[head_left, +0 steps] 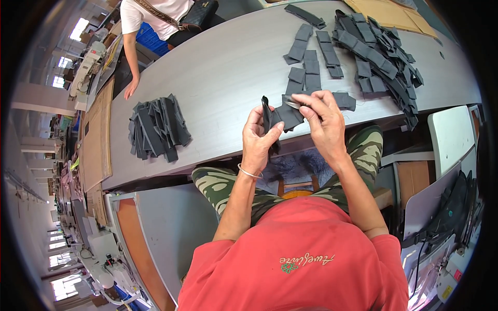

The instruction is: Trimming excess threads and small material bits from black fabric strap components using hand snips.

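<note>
I see a dark grey fabric piece (282, 115) pinched between both hands just over the near edge of the grey table (218, 78). My left hand (259, 137) grips its folded end tight between thumb and fingers; my right hand (324, 122) holds small metal snips (294, 104) against it. Left of the piece lies a stack of grey strips (157, 127); beyond it, rows of cut pieces (311, 62) and a loose heap (381, 52).

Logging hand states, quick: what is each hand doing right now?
Left hand: closed on one end of the dark fabric piece.
Right hand: closed, pinching small metal snips at the same piece.
</note>
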Demonstrator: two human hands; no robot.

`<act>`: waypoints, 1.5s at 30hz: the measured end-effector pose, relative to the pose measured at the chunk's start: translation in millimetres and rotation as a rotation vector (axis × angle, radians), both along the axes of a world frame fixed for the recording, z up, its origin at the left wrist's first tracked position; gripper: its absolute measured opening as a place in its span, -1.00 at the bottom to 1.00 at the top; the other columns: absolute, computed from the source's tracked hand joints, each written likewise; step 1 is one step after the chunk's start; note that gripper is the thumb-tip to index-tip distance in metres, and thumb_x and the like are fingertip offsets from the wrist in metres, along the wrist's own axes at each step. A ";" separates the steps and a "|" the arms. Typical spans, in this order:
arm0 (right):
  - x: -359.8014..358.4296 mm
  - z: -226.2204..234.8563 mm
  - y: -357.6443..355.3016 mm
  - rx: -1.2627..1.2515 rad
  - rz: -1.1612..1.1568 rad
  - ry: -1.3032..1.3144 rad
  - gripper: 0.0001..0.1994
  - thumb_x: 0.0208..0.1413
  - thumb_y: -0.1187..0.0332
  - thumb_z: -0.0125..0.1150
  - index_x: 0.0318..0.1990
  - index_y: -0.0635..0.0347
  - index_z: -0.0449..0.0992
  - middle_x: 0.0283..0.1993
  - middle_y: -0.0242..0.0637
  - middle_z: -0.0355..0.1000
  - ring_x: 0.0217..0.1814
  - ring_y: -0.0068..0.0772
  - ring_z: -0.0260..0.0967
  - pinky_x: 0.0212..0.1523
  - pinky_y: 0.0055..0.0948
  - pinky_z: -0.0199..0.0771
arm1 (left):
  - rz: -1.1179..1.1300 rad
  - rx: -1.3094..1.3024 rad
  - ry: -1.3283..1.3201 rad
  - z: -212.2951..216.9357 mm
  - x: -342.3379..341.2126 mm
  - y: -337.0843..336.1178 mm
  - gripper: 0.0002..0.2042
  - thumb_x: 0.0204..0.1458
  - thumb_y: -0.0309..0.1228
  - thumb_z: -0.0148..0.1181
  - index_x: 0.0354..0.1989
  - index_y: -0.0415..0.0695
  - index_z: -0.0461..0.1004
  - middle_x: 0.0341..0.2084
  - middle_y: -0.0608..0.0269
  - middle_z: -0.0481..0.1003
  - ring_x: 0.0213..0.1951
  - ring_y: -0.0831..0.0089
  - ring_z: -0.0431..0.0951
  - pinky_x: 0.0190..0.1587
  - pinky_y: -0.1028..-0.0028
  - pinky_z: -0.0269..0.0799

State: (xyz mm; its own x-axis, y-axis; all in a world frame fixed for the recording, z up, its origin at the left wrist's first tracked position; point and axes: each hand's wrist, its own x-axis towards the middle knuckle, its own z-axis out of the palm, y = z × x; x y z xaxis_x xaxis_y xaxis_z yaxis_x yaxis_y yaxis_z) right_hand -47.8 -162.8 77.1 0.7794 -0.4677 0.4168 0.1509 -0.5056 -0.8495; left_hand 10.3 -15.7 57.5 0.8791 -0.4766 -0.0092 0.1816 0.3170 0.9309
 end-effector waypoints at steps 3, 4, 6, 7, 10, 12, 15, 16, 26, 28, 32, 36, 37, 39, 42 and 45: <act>-1.9 1.9 -2.2 -0.003 -0.016 -0.053 -0.81 0.06 0.40 0.17 -0.15 0.02 0.56 -0.27 -0.29 0.23 -0.40 -0.41 0.28 -0.35 -0.48 0.33 | 0.034 0.013 0.007 -2.6 3.6 2.7 -0.67 -0.05 -0.57 0.23 -0.11 -0.19 0.31 -0.36 0.41 0.35 -0.39 0.71 0.35 -0.32 0.68 0.31; -4.7 5.7 -1.6 0.028 -0.007 -0.020 -0.80 0.06 0.38 0.17 -0.13 0.03 0.55 -0.24 -0.30 0.21 -0.32 -0.44 0.26 -0.31 -0.49 0.32 | 0.057 0.014 0.022 -3.5 4.8 3.6 -0.68 -0.04 -0.55 0.24 -0.12 -0.18 0.32 -0.38 0.42 0.34 -0.41 0.70 0.35 -0.33 0.67 0.32; -6.6 6.7 -3.6 0.003 -0.005 -0.037 -0.79 0.06 0.38 0.18 -0.12 0.04 0.55 -0.23 -0.30 0.21 -0.28 -0.42 0.25 -0.28 -0.49 0.31 | 0.067 -0.031 0.099 -3.1 8.4 3.1 -0.70 -0.04 -0.54 0.24 -0.13 -0.18 0.32 -0.41 0.43 0.33 -0.43 0.68 0.35 -0.33 0.65 0.34; -7.9 6.2 -5.0 -0.023 -0.006 -0.056 -0.79 0.06 0.39 0.18 -0.12 0.05 0.54 -0.22 -0.29 0.21 -0.24 -0.41 0.25 -0.25 -0.49 0.31 | 0.075 -0.079 0.173 -2.3 9.3 3.1 -0.71 -0.04 -0.52 0.25 -0.14 -0.17 0.33 -0.45 0.44 0.32 -0.45 0.67 0.35 -0.32 0.64 0.36; -13.0 7.5 -3.2 0.050 0.056 -0.043 -0.73 -0.02 0.37 0.26 -0.10 0.05 0.53 -0.21 -0.31 0.21 -0.16 -0.41 0.24 -0.18 -0.51 0.30 | 0.058 -0.076 0.149 -1.5 7.7 3.4 -0.70 -0.05 -0.52 0.27 -0.13 -0.19 0.35 -0.39 0.37 0.41 -0.37 0.61 0.43 -0.24 0.59 0.42; -14.9 13.1 -0.7 0.093 0.109 -0.039 -0.65 -0.13 0.38 0.35 -0.09 0.04 0.53 -0.17 -0.34 0.21 -0.14 -0.42 0.27 -0.16 -0.51 0.32 | 0.035 -0.078 0.059 -3.8 8.2 3.6 -0.65 -0.07 -0.55 0.28 -0.09 -0.22 0.35 -0.28 0.30 0.47 -0.25 0.59 0.46 -0.16 0.56 0.42; -12.2 18.5 -0.3 0.097 0.209 -0.049 -0.64 -0.16 0.45 0.33 -0.10 0.05 0.53 -0.13 -0.34 0.25 -0.17 -0.40 0.32 -0.17 -0.46 0.36 | 0.010 0.026 -0.075 -6.0 6.7 5.3 -0.63 -0.11 -0.60 0.30 -0.09 -0.23 0.35 -0.27 0.32 0.46 -0.24 0.61 0.45 -0.15 0.57 0.41; -8.7 21.7 0.7 0.057 0.227 -0.092 -0.61 -0.19 0.53 0.25 -0.10 0.07 0.52 -0.14 -0.33 0.31 -0.19 -0.39 0.37 -0.17 -0.44 0.40 | 0.007 0.025 -0.074 -5.7 6.0 5.1 -0.63 -0.11 -0.60 0.30 -0.09 -0.23 0.35 -0.27 0.32 0.46 -0.24 0.61 0.45 -0.15 0.57 0.41; 11.1 10.0 -5.9 0.185 0.411 0.135 -0.61 -0.17 0.60 0.08 -0.10 0.11 0.52 -0.39 -0.31 0.35 -0.39 -0.41 0.30 -0.31 -0.45 0.35 | -0.112 -0.006 -0.069 4.6 2.3 8.1 -0.51 -0.23 -0.65 0.38 -0.16 -0.14 0.21 -0.22 0.30 0.36 -0.15 0.54 0.43 -0.06 0.54 0.40; 9.9 6.6 -5.7 0.201 0.402 0.146 -0.64 -0.14 0.58 0.09 -0.11 0.12 0.53 -0.41 -0.30 0.35 -0.42 -0.39 0.29 -0.34 -0.46 0.32 | -0.132 0.008 -0.090 0.5 2.7 9.6 -0.50 -0.24 -0.66 0.38 -0.16 -0.14 0.21 -0.22 0.30 0.36 -0.14 0.54 0.42 -0.05 0.54 0.39; 6.0 10.3 -9.2 0.032 0.350 0.218 -0.70 -0.08 0.44 0.20 -0.12 0.12 0.53 -0.40 -0.26 0.38 -0.41 -0.26 0.34 -0.33 -0.40 0.33 | -0.213 -0.020 -0.105 -0.7 -0.7 6.9 -0.47 -0.26 -0.70 0.36 -0.15 -0.11 0.18 -0.20 0.29 0.34 -0.12 0.54 0.39 -0.02 0.52 0.37; 2.1 19.6 -11.3 -0.089 0.351 0.364 -0.69 -0.09 0.40 0.26 -0.10 0.11 0.54 -0.41 -0.31 0.36 -0.37 -0.34 0.34 -0.31 -0.40 0.31 | -0.249 -0.021 -0.066 2.0 -1.7 5.2 -0.47 -0.25 -0.75 0.30 -0.14 -0.12 0.17 -0.16 0.26 0.31 -0.10 0.53 0.39 0.02 0.47 0.37; 1.3 21.0 -11.2 -0.089 0.349 0.363 -0.69 -0.09 0.40 0.26 -0.10 0.11 0.54 -0.41 -0.31 0.36 -0.37 -0.34 0.34 -0.31 -0.40 0.31 | -0.250 -0.022 -0.067 1.6 -1.0 5.5 -0.47 -0.25 -0.75 0.30 -0.14 -0.12 0.17 -0.16 0.26 0.31 -0.10 0.53 0.39 0.02 0.47 0.37; 0.7 22.9 -10.9 -0.142 0.364 0.438 -0.70 -0.12 0.40 0.29 -0.15 0.11 0.56 -0.40 -0.30 0.37 -0.35 -0.31 0.37 -0.30 -0.38 0.31 | -0.220 -0.008 -0.174 -0.7 0.4 5.8 -0.47 -0.25 -0.76 0.29 -0.13 -0.13 0.16 -0.15 0.26 0.31 -0.07 0.51 0.40 0.04 0.47 0.37; 2.3 17.2 -11.3 -0.051 0.367 0.387 -0.75 -0.15 0.42 0.29 -0.21 0.12 0.58 -0.40 -0.28 0.38 -0.33 -0.30 0.39 -0.31 -0.39 0.32 | -0.247 -0.035 -0.118 -1.0 -1.3 6.4 -0.48 -0.25 -0.77 0.27 -0.13 -0.14 0.17 -0.15 0.26 0.31 -0.07 0.52 0.40 0.06 0.47 0.36; 6.9 18.3 -9.3 -0.112 0.300 0.429 -0.82 -0.15 0.46 0.28 -0.31 0.19 0.56 -0.41 -0.27 0.38 -0.31 -0.28 0.41 -0.31 -0.40 0.32 | -0.232 -0.041 -0.107 2.4 -3.4 3.5 -0.47 -0.25 -0.76 0.29 -0.12 -0.14 0.18 -0.15 0.26 0.32 -0.07 0.54 0.40 0.07 0.48 0.35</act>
State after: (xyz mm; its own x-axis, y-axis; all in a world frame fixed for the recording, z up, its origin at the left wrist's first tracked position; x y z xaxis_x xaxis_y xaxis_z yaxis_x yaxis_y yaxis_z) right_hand -40.9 -172.1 95.5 0.9834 -0.1689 0.0657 -0.0463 -0.5849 -0.8098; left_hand 6.9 -12.2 60.0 0.7409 -0.6640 0.1011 0.1552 0.3157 0.9361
